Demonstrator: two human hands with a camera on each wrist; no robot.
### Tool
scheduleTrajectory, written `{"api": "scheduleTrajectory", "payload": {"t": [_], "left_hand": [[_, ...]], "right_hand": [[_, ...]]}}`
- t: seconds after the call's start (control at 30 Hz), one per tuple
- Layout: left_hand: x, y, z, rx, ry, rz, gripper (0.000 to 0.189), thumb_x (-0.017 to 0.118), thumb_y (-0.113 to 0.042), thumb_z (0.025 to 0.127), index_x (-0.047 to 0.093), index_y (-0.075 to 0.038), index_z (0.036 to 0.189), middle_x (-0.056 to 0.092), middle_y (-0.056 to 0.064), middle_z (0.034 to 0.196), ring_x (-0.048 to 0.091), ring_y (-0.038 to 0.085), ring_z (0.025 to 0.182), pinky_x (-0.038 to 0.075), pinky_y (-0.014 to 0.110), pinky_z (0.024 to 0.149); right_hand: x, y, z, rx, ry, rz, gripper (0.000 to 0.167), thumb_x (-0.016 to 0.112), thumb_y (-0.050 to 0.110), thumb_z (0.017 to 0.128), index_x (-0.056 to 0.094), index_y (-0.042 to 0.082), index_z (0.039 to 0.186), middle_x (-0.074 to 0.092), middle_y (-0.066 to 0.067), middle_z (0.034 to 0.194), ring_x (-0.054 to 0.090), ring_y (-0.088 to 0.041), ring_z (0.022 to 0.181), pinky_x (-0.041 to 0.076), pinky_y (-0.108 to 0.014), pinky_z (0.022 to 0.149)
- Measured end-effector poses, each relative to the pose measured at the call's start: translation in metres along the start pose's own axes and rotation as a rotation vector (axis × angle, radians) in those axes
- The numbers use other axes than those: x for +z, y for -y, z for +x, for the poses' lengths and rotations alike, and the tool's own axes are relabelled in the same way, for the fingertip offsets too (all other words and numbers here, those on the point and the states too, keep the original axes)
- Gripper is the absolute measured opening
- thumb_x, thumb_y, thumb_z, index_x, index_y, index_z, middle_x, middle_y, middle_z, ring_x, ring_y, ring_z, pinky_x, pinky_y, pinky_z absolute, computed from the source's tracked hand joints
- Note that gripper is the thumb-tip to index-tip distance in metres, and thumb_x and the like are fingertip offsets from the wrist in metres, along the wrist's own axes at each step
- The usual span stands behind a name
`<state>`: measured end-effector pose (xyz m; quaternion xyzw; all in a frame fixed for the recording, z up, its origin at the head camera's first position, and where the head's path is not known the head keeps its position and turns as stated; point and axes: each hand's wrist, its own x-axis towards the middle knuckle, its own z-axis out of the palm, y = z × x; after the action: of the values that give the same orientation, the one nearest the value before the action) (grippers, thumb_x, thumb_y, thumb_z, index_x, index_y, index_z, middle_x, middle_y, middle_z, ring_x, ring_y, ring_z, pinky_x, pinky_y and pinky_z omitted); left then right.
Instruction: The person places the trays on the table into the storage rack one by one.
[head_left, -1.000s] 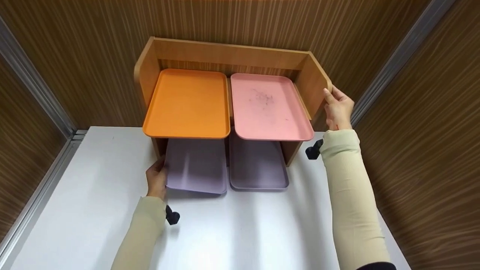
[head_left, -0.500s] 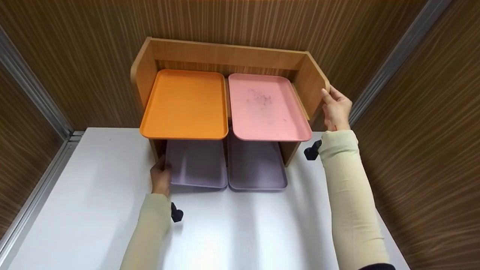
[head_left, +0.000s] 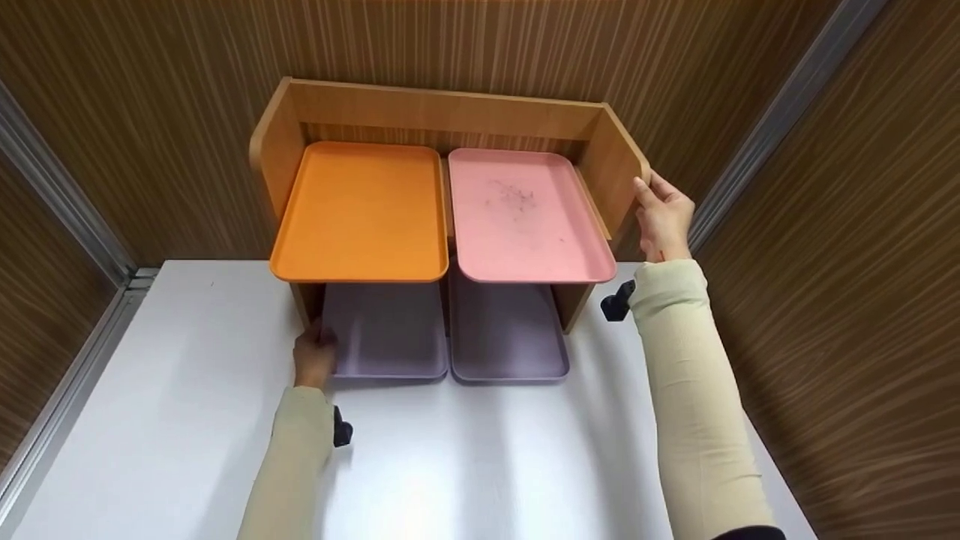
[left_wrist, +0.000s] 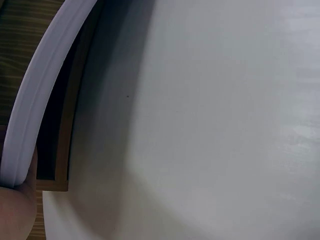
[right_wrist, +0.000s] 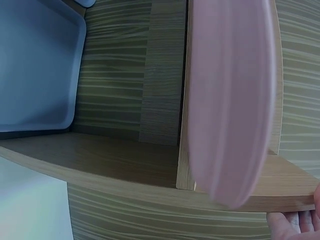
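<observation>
In the head view, my left hand (head_left: 315, 356) grips the left edge of the left purple tray (head_left: 390, 352), on the lower level of a wooden shelf (head_left: 450, 101). The left wrist view shows my thumb against that tray's pale rim (left_wrist: 37, 95). Beside it lies the right purple tray (head_left: 510, 352). My right hand (head_left: 666, 217) pinches the front edge of the shelf's right side panel (head_left: 615, 172). Above sit an orange tray (head_left: 360, 217) on the left and a pink tray (head_left: 529, 217) with dark marks on the right. The rear ends of the purple trays are hidden beneath them.
The shelf stands on a white table (head_left: 420, 465) against a wood-grain back wall (head_left: 450, 41). Wood-grain panels with metal strips (head_left: 787, 124) close in both sides. The upper trays overhang the lower level.
The left purple tray's front edge was tilted and now lies level, about in line with the right one. My left hand has shifted slightly with it. My right hand keeps its hold on the panel.
</observation>
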<state>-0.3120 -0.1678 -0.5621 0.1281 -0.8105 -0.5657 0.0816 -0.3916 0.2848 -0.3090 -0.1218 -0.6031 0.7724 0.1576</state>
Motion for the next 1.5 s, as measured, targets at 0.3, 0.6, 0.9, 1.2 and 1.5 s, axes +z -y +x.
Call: {"api": "scheduleTrajectory", "payload": {"t": [0.3,0.6,0.9,1.2,1.5], "left_hand": [[-0.010,0.005,0.001,-0.065,0.096,-0.038,0.049,0.044,-0.014,0.098,0.034,0.003,0.143,0.037,0.026,0.143,0.040,0.036,0.126,0.037,0.046,0.100],[-0.012,0.019,-0.001,-0.061,0.106,-0.100,0.035,0.047,-0.011,0.096,0.047,0.008,0.125,0.041,0.027,0.140,0.039,0.032,0.122,0.033,0.044,0.103],[-0.017,0.016,-0.002,-0.055,0.171,-0.128,0.049,0.046,-0.011,0.096,0.035,0.008,0.140,0.029,0.025,0.148,0.024,0.035,0.139,0.023,0.044,0.113],[-0.041,0.008,0.000,-0.020,0.235,-0.146,0.054,0.050,-0.005,0.093,0.031,0.010,0.142,0.030,0.028,0.146,0.025,0.037,0.138,0.025,0.044,0.111],[-0.092,-0.013,0.012,0.074,0.249,0.243,0.054,0.046,-0.016,0.097,0.028,0.009,0.143,0.027,0.030,0.146,0.025,0.045,0.134,0.025,0.052,0.110]], "right_hand": [[0.004,-0.002,-0.001,-0.020,0.010,0.014,0.045,0.063,0.007,0.089,0.054,0.004,0.132,0.052,-0.011,0.136,0.050,-0.018,0.122,0.030,-0.033,0.110],[0.007,-0.003,-0.002,-0.027,0.006,0.023,0.043,0.062,0.006,0.089,0.054,0.002,0.131,0.053,-0.013,0.134,0.054,-0.015,0.111,0.037,-0.030,0.104],[0.007,-0.002,-0.001,-0.027,0.015,-0.007,0.044,0.063,0.008,0.090,0.054,0.004,0.133,0.052,-0.011,0.136,0.050,-0.017,0.123,0.028,-0.034,0.111],[0.004,0.001,-0.002,-0.036,0.019,-0.124,0.042,0.060,0.010,0.092,0.054,0.007,0.133,0.052,-0.009,0.137,0.048,-0.015,0.125,0.032,-0.033,0.109],[-0.026,-0.009,0.002,-0.193,0.244,-0.429,0.048,0.054,0.025,0.096,0.045,0.006,0.140,0.047,-0.012,0.141,0.041,-0.020,0.131,0.028,-0.038,0.111]]}}
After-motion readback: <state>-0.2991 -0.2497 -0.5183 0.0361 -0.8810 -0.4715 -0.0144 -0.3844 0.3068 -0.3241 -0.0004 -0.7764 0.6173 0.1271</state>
